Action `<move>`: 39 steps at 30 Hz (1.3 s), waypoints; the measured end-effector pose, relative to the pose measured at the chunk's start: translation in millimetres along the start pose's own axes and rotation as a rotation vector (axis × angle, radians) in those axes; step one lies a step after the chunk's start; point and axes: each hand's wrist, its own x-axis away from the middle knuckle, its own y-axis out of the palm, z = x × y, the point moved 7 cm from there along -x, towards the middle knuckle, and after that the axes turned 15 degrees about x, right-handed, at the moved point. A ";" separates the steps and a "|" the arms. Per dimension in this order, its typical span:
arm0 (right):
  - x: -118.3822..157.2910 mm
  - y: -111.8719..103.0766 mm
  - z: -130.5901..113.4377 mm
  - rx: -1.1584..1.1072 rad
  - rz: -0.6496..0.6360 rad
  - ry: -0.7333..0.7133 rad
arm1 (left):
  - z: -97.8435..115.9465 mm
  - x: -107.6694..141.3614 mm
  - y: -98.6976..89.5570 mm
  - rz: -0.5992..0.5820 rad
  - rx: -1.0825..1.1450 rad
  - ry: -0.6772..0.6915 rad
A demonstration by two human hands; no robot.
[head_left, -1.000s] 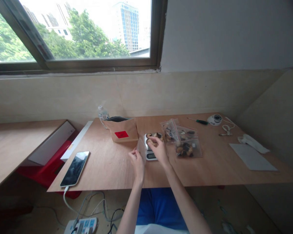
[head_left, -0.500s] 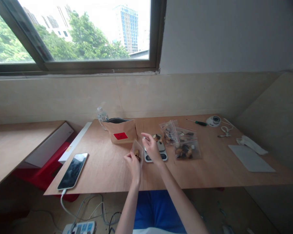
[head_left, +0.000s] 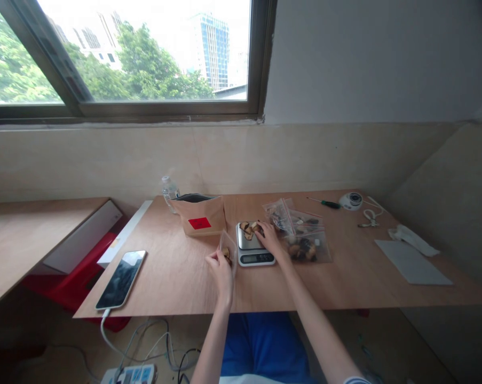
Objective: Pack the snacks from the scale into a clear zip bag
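My left hand [head_left: 220, 266] pinches the edge of a small clear plastic bag [head_left: 233, 262] that stands open on the table, with some brown dried mushroom slices [head_left: 227, 255] inside. To its right is a kitchen scale [head_left: 257, 259] with a metal plate and a dark display. Several dried mushroom pieces [head_left: 246, 230] lie on the plate. My right hand [head_left: 269, 239] reaches over the plate's right side, its fingers closed around mushroom pieces there; the fingertips are partly hidden. Behind the small bag stands an open brown paper pouch [head_left: 203, 213] with a red label.
Zip bags of dried mushrooms [head_left: 307, 249] lie right of the scale. A water bottle [head_left: 169, 189] stands behind the pouch. A charging phone [head_left: 121, 280] lies at the left edge. Farther right are a screwdriver [head_left: 329, 204], a dome camera [head_left: 350, 201] and a white sheet [head_left: 412, 262].
My right hand has moved right, from beside the small bag to the mushroom pieces on the scale, uncovering the scale's left part. My left hand still holds the bag in nearly the same place.
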 end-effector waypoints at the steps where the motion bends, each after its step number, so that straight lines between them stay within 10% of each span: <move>1: 0.4 -0.9 -0.1 -0.031 0.015 0.015 | -0.2 0.5 0.8 -0.009 -0.004 0.004; 17: 11.4 -31.7 2.5 -0.434 0.194 0.394 | -0.8 2.9 3.3 -0.028 0.008 -0.002; 25: -12.4 -76.1 -98.3 -0.859 0.116 0.273 | -2.0 1.5 25.8 -0.051 0.002 -0.006; 33: -2.6 -54.0 -64.9 -0.282 0.208 0.200 | -1.4 -9.0 23.5 -0.018 0.028 0.019; 39: -5.6 -4.7 -30.0 -0.008 -0.001 0.043 | -3.3 -7.4 22.8 -0.017 0.005 0.009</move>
